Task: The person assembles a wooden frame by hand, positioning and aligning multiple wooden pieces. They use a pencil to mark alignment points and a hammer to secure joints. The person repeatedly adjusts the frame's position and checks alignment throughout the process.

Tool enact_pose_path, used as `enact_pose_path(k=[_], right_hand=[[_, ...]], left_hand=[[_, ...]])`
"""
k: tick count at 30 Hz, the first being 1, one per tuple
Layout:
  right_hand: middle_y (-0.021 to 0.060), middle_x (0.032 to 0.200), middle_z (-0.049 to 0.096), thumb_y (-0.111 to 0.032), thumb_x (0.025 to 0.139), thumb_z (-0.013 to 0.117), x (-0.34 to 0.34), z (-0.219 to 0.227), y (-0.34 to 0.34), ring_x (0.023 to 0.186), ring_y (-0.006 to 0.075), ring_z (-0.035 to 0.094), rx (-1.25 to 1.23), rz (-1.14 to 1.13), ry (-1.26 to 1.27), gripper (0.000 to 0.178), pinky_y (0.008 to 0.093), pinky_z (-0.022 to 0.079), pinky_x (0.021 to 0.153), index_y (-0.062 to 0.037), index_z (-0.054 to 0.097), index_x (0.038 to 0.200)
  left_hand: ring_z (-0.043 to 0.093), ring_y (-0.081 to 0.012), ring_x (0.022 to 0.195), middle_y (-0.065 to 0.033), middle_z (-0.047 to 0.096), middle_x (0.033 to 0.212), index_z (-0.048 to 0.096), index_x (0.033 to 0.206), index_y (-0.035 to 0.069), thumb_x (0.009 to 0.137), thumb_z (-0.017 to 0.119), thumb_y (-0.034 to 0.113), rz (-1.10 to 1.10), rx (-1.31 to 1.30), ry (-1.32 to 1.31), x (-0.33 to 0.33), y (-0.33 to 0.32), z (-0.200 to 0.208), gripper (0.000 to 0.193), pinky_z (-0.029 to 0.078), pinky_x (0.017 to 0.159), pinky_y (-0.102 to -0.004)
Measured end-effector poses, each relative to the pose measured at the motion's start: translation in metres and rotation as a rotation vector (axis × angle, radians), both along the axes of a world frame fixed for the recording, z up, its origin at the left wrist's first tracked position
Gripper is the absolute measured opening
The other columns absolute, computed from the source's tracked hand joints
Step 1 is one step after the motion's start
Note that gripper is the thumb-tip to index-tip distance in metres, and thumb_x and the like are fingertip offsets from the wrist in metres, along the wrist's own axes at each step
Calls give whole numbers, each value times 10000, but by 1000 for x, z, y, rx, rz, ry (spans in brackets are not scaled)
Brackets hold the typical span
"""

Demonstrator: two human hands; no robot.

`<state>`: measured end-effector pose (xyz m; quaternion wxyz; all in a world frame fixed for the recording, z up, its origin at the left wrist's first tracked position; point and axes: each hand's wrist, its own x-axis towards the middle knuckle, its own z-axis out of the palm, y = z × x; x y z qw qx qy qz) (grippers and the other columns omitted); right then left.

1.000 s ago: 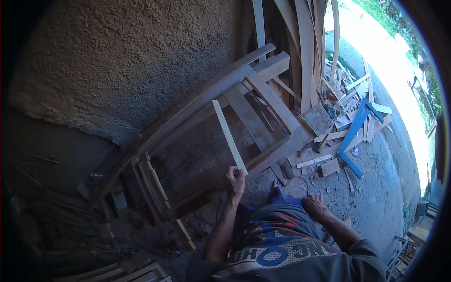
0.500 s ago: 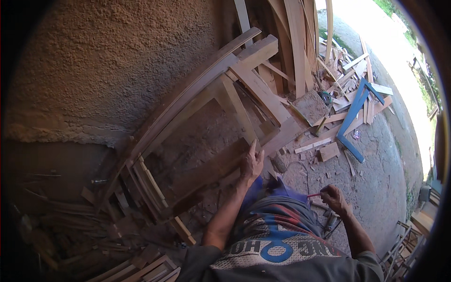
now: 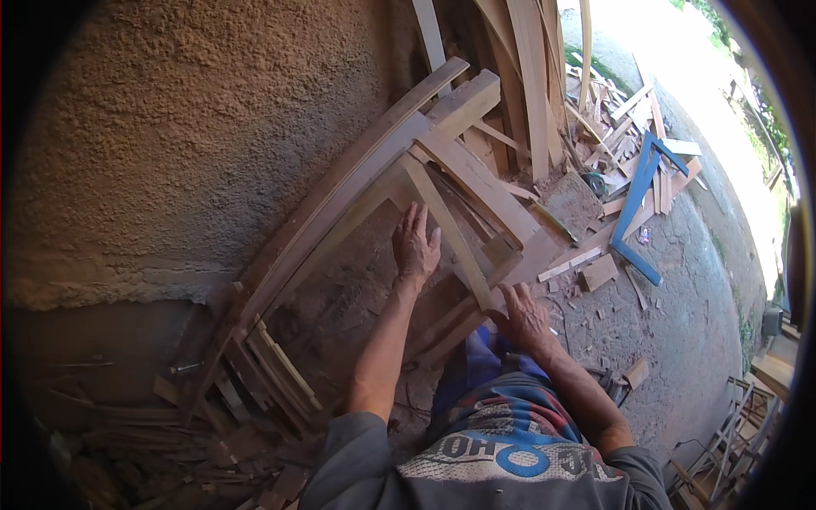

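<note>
A large wooden frame (image 3: 340, 183) leans along the rough wall, with crosspieces and an open middle. My left hand (image 3: 416, 249) is raised over its opening, fingers stretched out and holding nothing. A narrow wooden bar (image 3: 449, 228) slants down from the frame's upper part toward me. At its near end my right hand (image 3: 527, 319) bends its fingers and thumb round the wood at the frame's near corner. Beside that hand a small pale tip sticks out; what it belongs to is hidden.
Tall boards (image 3: 531, 85) stand against the wall at the back. To the right, offcuts and a blue angled frame piece (image 3: 633, 212) lie on the ground near a wood block (image 3: 598, 272). Scrap wood (image 3: 153, 433) is heaped at the lower left; more timber (image 3: 735, 433) lies lower right.
My left hand has left the frame's near edge and moved up and left over the opening. My right hand, earlier holding a thin red stick by my side, has come up to the near corner.
</note>
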<state>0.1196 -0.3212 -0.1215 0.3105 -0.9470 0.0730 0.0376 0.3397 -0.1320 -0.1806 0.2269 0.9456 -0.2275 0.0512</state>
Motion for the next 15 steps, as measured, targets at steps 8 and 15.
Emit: enact_pose_path(k=[8, 15], right_hand=[[192, 1137, 579, -228, 911, 651, 21, -26, 27, 1022, 432, 650, -13, -9, 205, 501, 532, 551, 796, -106, 475, 1364], [199, 1095, 596, -152, 899, 653, 28, -27, 17, 931, 420, 661, -67, -102, 20, 424, 510, 556, 746, -88, 537, 1303]], left_hand=[[343, -380, 1473, -192, 388, 1596, 392, 1549, 76, 958, 641, 413, -75, 76, 93, 49, 10, -9, 724, 284, 1201, -517], [304, -390, 1496, -184, 357, 1617, 373, 1563, 80, 967, 617, 443, -81, 54, 36, 54, 12, -20, 739, 242, 1212, -571]])
